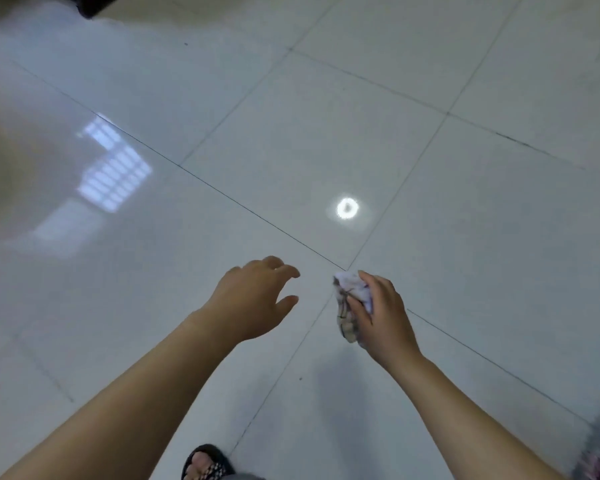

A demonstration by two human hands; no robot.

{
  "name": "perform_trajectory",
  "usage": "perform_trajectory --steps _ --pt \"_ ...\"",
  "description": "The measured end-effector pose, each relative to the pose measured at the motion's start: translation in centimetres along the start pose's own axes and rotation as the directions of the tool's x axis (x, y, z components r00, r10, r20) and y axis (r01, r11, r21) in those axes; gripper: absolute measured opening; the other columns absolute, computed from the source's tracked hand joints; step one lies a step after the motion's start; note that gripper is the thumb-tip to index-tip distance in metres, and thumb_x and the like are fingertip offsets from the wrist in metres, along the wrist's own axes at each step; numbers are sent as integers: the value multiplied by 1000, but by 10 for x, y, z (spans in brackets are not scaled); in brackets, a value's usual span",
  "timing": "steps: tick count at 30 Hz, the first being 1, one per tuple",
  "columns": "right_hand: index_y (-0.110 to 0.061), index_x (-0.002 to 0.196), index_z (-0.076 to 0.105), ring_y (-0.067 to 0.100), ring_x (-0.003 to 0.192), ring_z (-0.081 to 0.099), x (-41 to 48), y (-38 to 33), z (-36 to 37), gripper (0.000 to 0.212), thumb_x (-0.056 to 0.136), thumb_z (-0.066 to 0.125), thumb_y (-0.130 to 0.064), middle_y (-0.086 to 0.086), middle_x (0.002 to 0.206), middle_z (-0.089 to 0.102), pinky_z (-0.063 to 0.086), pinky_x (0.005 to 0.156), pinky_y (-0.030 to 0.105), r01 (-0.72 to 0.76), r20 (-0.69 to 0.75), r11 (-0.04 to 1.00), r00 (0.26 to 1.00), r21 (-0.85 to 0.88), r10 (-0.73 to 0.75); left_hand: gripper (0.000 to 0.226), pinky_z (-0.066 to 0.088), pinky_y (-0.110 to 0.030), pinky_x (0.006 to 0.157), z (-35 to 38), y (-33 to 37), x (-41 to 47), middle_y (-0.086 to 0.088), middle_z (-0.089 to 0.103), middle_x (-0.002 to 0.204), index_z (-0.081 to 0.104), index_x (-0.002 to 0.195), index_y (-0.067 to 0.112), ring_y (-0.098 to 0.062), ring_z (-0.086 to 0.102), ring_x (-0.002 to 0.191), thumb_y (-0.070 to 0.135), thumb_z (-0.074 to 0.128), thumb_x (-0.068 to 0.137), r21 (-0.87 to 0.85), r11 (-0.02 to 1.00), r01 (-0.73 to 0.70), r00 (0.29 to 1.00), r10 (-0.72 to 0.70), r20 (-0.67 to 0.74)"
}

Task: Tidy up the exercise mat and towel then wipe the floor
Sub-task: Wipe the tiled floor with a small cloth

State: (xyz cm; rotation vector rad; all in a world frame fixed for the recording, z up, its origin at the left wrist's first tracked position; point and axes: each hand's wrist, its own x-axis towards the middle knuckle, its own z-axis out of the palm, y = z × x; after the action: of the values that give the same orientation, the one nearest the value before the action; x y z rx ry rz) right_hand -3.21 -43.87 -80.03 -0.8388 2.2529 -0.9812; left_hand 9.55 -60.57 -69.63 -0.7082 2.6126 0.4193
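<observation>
Wiping step: right hand gripped bunched cloth above floor, left hand spread wide, empty; next prob. needs cloth pressed down.

Indoor room, probably a home, though the exact kind cannot be told. Floor: large glossy pale tiles with thin dark grout lines, mirroring a barred window and a round ceiling lamp. A foot in an open sandal stands on the tiles at the bottom edge, suggesting casual domestic use.
</observation>
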Motion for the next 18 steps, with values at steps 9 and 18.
perform_trajectory --steps 9,18 --pt "-30 127 52 20 110 49 68 164 58 39 89 59 -29 -1 126 42 54 76 43 1 -168 996 986 -94 -17 48 40 -39 99 167 -33 131 3 35 145 35 138 30 -20 38 129 42 45 93 146 981 -129 989 117 88" --pt "-32 138 35 33 127 27 -6 205 122 52 88 34 -49 4 142 23 36 88 47 -160 -118 771 987 -617 110 60 32 -38 107 234 -40 113 1 7 157 18 146 27 -19 11 144 43 43 94 103 976 -191 978 179 111"
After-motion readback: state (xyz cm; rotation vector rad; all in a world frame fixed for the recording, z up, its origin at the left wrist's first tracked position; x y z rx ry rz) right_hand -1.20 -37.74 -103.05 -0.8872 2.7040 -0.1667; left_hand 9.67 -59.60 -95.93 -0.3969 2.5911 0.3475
